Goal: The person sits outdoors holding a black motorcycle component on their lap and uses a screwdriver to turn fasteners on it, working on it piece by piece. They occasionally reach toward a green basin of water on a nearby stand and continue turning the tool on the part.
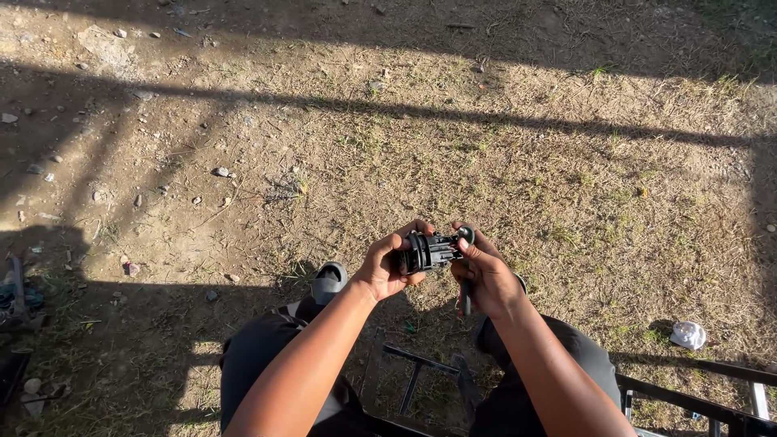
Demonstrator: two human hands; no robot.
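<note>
Head cam, looking straight down, so that's the only angle to go on. The person is sitting over dry, patchy ground (502,154), knees apart, with a small black mechanical part (427,251) held up between both hands just above the lap. The left hand (387,265) is closed around the part's wider, ribbed end, fingers curled over the top. The right hand (484,277) is closed too, pinching the narrower end, where a little round cap or knob (466,234) pokes up by the thumb; a thin dark stem hangs down under that hand, but it's too shadowed to say if it's a tool or part of the piece.

My read is this is the fiddly middle bit: one hand bracing the body while the other works the end piece, either twisting or seating it. The next move probably wants a steady left grip and a small, controlled turn from the right fingers.

Around them: a grey sandal (328,281) by the left knee, a black metal frame (696,400) low on the right, and a crumpled white scrap (688,334) on the dirt.
</note>
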